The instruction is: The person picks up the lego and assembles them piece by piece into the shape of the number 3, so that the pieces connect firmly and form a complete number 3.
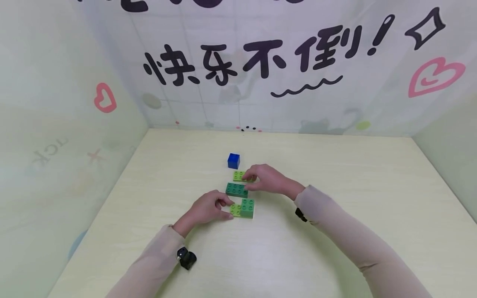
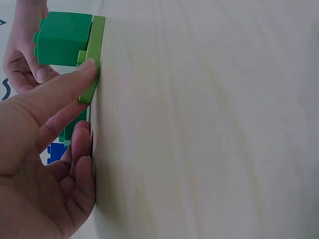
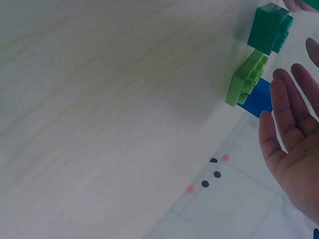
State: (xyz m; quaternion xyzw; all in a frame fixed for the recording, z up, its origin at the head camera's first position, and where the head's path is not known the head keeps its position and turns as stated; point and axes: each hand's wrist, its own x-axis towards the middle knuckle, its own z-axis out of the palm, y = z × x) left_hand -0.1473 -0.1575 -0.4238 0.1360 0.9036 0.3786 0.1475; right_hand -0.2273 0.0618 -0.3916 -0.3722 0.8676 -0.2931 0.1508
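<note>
A thin lime-green toy brick (image 1: 235,210) lies nearest the person, with a taller green brick (image 1: 247,207) on its right end. The left hand (image 1: 210,207) pinches the lime brick's left end between thumb and index finger; its other fingers curl by the table. Behind it sits a dark green brick (image 1: 236,189), and beyond that a second lime-green brick (image 1: 238,176), partly covered by the right hand (image 1: 269,179). That hand hovers at the right ends of these two bricks, its fingers (image 3: 286,107) loosely extended and holding nothing in the right wrist view.
A blue brick (image 1: 233,161) stands farthest back in the row. The pale wooden table (image 1: 335,174) meets a printed cloth wall (image 1: 208,109) at the back, with further cloth at both sides. A black camera (image 1: 186,258) is strapped to the left wrist.
</note>
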